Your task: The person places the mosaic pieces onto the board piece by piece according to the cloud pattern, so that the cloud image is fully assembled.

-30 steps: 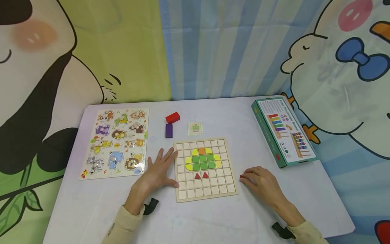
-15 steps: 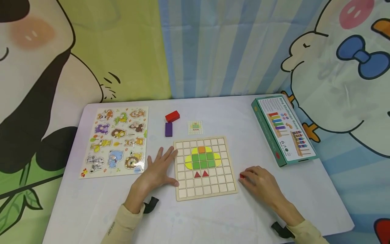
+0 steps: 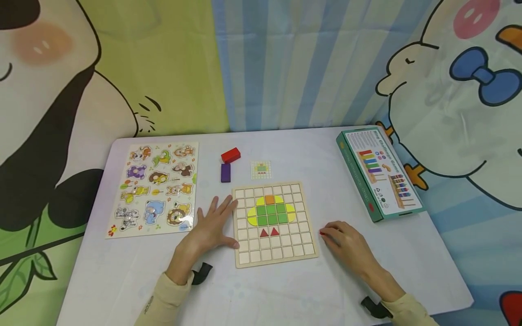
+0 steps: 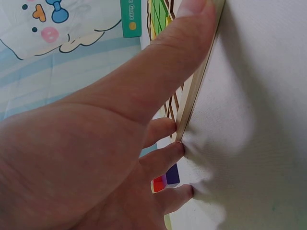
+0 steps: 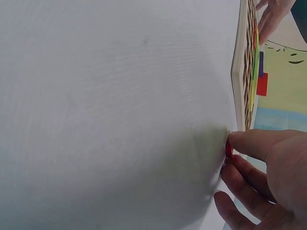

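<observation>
A white table (image 3: pixel 122 271) stretched out beneath and beyond both hands, its far edge meeting a hanging cartoon backdrop (image 3: pixel 285 63). Straight ahead of the hands the cloth showed pale blue and white vertical stripes. Off past the left hand it turned yellow-green, with a large dark and cream cartoon figure (image 3: pixel 45 113) and green leaves low down. Past the right hand stood a white duck drawing (image 3: pixel 448 122) wearing a blue bow. The light was soft and even.

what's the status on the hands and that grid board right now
Left hand flat, fingers against the grid board left edge. Right hand pinching small red piece, on the table right of the board. Nothing between piece and board.
</observation>
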Motion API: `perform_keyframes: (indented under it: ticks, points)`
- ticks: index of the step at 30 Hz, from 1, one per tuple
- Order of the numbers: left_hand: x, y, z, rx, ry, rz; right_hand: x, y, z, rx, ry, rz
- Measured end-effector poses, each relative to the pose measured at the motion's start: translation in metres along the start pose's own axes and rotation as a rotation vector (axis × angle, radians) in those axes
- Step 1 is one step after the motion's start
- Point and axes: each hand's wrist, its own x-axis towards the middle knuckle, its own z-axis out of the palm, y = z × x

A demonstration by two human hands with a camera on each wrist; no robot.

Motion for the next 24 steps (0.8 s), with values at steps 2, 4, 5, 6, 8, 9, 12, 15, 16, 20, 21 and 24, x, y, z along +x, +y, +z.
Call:
perform_keyframes:
  ticks: [2, 4, 5, 6, 8, 9, 12, 15, 16, 20, 21, 24]
  points:
    - [0.000, 0.000, 0.000, 0.002, 0.000, -0.001, 0.000, 0.000, 0.001, 0.000, 0.020, -0.005]
    - [-0.001, 0.001, -0.001, 0.002, -0.001, -0.003, 0.000, 0.000, 0.001, -0.003, 0.032, -0.001]
    - [-0.001, 0.001, -0.001, 0.001, -0.001, -0.003, 0.000, 0.000, 0.001, -0.004, 0.034, 0.000]
    - [-0.001, 0.001, -0.001, 0.001, 0.000, -0.003, 0.000, 0.000, 0.001, -0.004, 0.036, 0.000]
    - [-0.001, 0.001, -0.001, 0.001, 0.001, -0.003, 0.000, 0.000, 0.002, 0.000, 0.037, -0.002]
    - [-0.001, 0.001, -0.001, 0.000, 0.001, -0.003, 0.000, 0.001, 0.002, 0.004, 0.037, -0.005]
    - [-0.001, 0.001, -0.001, -0.006, 0.001, -0.003, 0.001, 0.002, 0.004, 0.020, 0.034, -0.012]
    - [0.000, 0.002, 0.000, -0.006, -0.004, -0.003, 0.004, 0.003, 0.006, 0.035, 0.049, -0.031]
    - [0.000, 0.002, 0.000, -0.005, -0.005, -0.003, 0.006, 0.002, 0.006, 0.048, 0.056, -0.041]
    - [-0.001, 0.003, 0.000, 0.004, -0.003, -0.005, 0.020, -0.002, 0.009, 0.120, 0.084, -0.111]
    - [-0.001, 0.003, 0.000, 0.005, 0.000, -0.006, 0.024, -0.005, 0.010, 0.141, 0.081, -0.131]
    - [0.000, 0.002, 0.000, 0.003, 0.000, -0.008, 0.037, -0.015, 0.014, 0.180, 0.056, -0.195]
